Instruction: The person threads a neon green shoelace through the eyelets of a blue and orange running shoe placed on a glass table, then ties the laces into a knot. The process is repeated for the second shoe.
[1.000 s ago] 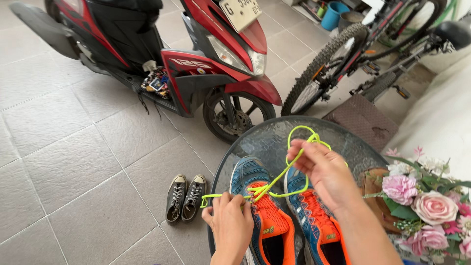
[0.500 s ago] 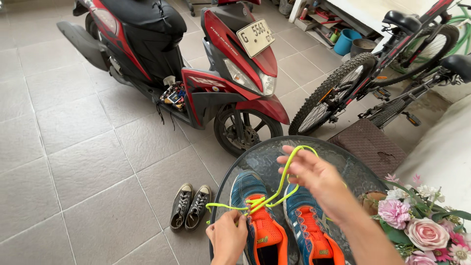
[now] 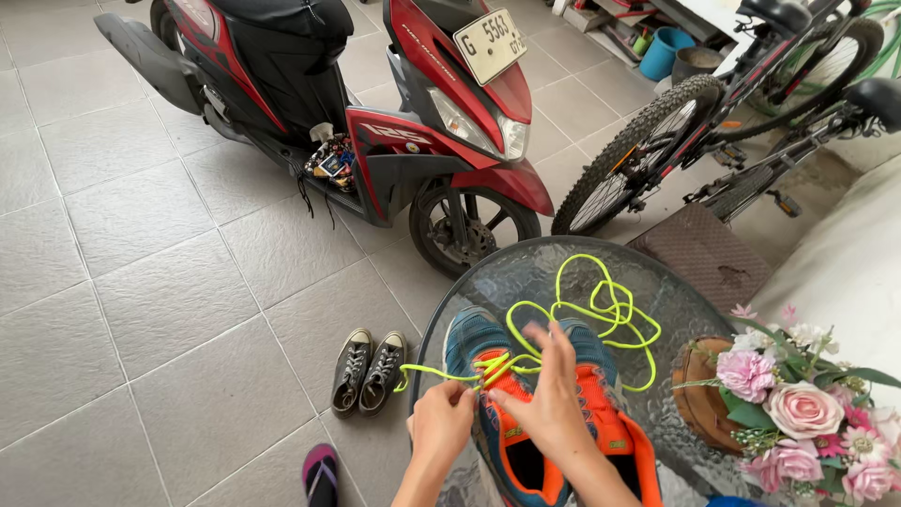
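Note:
Two blue running shoes with orange tongues sit side by side on a round glass table (image 3: 572, 268). The left shoe (image 3: 474, 343) has a neon yellow lace (image 3: 601, 310) that loops loosely over the glass beyond the toes. My left hand (image 3: 441, 422) pinches the lace's near end at the left shoe's eyelets. My right hand (image 3: 554, 404) reaches across the right shoe (image 3: 615, 432) and grips the lace at the same eyelets, fingers blurred.
A red scooter (image 3: 422, 122) stands on the grey tiled floor just beyond the table. Bicycles (image 3: 694, 122) lean at the upper right. Dark sneakers (image 3: 368, 371) and a sandal (image 3: 321, 472) lie on the floor left of the table. Pink flowers (image 3: 798, 413) stand on the right.
My right hand dropped from holding the lace high above the table down to the left shoe's eyelets. The lace's long loop now lies slack on the glass.

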